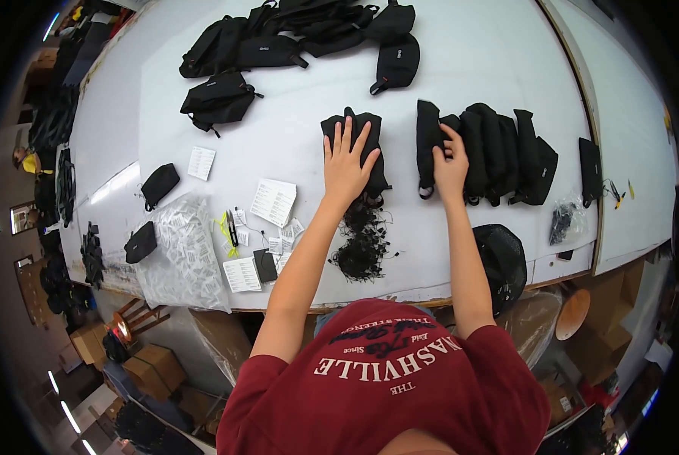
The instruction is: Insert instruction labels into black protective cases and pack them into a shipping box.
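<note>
My left hand [345,167] lies flat with spread fingers on a black fabric pouch [374,129] in the middle of the white table. Just below that pouch is a tangled heap of thin black cords or tags [358,246]. To the right, my right hand [452,165] has its fingers bent at the edge of an upright black pouch [427,140], the leftmost of a row. Several more black pouches [495,152] stand packed side by side to its right. What lies under my right fingers is partly hidden.
Black bags [279,49] are heaped at the far side. Left of me lie a plastic bag of white labels [180,250], printed cards [273,201] and a yellow-green tie [226,231]. A black mesh item [500,262] sits by the near edge, right of my forearm.
</note>
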Available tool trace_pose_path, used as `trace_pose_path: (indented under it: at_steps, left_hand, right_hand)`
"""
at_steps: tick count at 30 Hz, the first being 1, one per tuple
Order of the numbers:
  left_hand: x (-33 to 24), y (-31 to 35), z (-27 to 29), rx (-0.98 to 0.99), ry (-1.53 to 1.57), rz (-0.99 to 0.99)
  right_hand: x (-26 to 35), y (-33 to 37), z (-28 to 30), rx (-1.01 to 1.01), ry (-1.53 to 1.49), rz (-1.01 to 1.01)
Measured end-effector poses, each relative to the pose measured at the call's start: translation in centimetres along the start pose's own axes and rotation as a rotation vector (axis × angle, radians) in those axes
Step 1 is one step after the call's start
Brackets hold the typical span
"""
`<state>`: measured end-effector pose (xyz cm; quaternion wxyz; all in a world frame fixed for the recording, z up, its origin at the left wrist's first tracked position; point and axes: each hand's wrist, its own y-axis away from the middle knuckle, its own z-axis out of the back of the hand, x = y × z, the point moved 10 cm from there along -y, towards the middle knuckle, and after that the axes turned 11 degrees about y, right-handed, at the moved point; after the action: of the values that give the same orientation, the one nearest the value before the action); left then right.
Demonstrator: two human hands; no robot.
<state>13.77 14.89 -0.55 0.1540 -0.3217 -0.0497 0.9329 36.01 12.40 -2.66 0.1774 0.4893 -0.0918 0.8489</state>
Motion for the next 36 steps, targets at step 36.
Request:
trace_pose_path:
  at_steps: [36]
  left_hand:
    - [-2.3, -1.1, -2.3, 0.009, -0.02, 0.058]
  right_hand:
    - [-3.4, 2.2, -9.3, 0.402, -0.134, -0.128]
